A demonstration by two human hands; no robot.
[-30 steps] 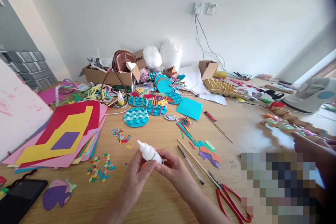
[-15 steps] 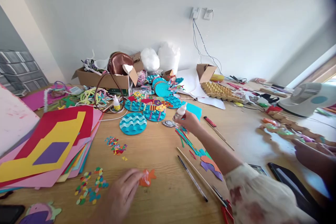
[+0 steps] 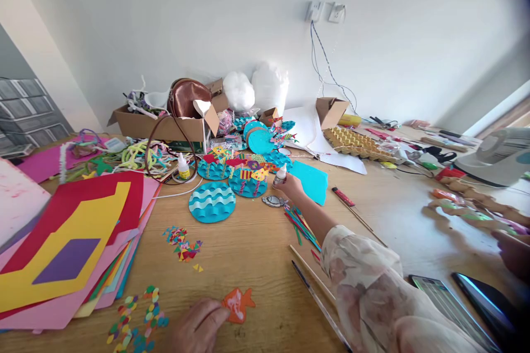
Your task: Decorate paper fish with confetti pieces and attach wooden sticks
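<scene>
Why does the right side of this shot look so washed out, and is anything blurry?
Head view: pale glare whitens the tabletop at right, probably window light; head view: a bluish reflection streaks the black phone; head view: another person's hand is dark and soft at the edge; head view: the orange fish by the left hand looks fairly clear.
</scene>
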